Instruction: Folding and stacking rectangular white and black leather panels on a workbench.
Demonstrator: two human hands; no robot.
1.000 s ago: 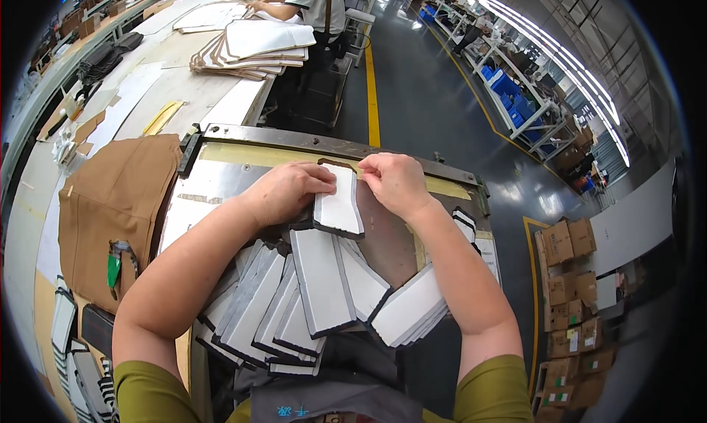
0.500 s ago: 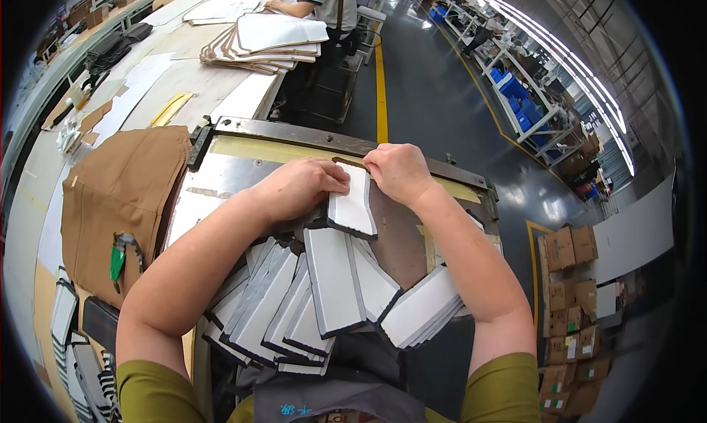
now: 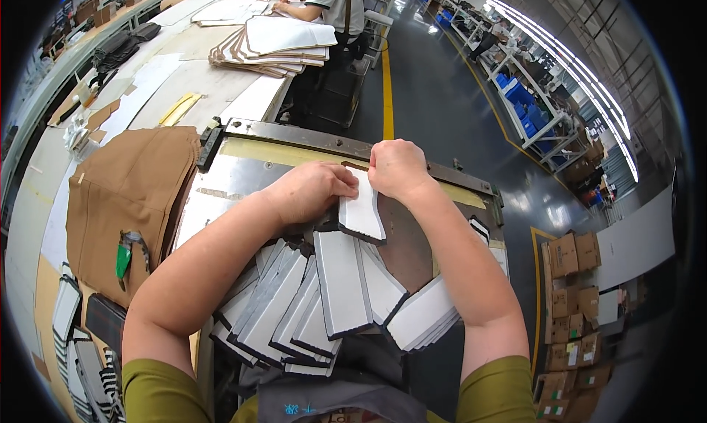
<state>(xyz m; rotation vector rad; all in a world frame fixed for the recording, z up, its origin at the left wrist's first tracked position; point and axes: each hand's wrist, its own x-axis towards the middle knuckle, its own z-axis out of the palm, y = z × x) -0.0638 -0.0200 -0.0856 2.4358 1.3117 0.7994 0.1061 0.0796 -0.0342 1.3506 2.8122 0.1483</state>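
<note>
A small white panel with a black edge (image 3: 361, 211) lies near the far end of the metal work plate (image 3: 243, 174). The fingers of my left hand (image 3: 313, 191) are closed on its left side, pressing on the white face. At its far right corner my right hand (image 3: 398, 169) is closed in a pinch on the edge; the fingertips are partly hidden behind the knuckles. Just below, several similar white black-edged panels (image 3: 342, 283) lie fanned out and overlapping, with another stack of white panels (image 3: 423, 316) beside them under my right forearm.
Brown fabric pieces (image 3: 132, 194) lie left of the plate, with green-handled snips (image 3: 124, 259) on them. A metal bar (image 3: 309, 134) runs along the plate's far edge. Beyond, a person (image 3: 324, 7) works by stacked white panels (image 3: 291, 40). Cardboard boxes (image 3: 565, 255) stand at right.
My right hand has shifted slightly left and turned over the panel's far right corner. The left hand keeps its place on the panel. The whole view has shifted a little.
</note>
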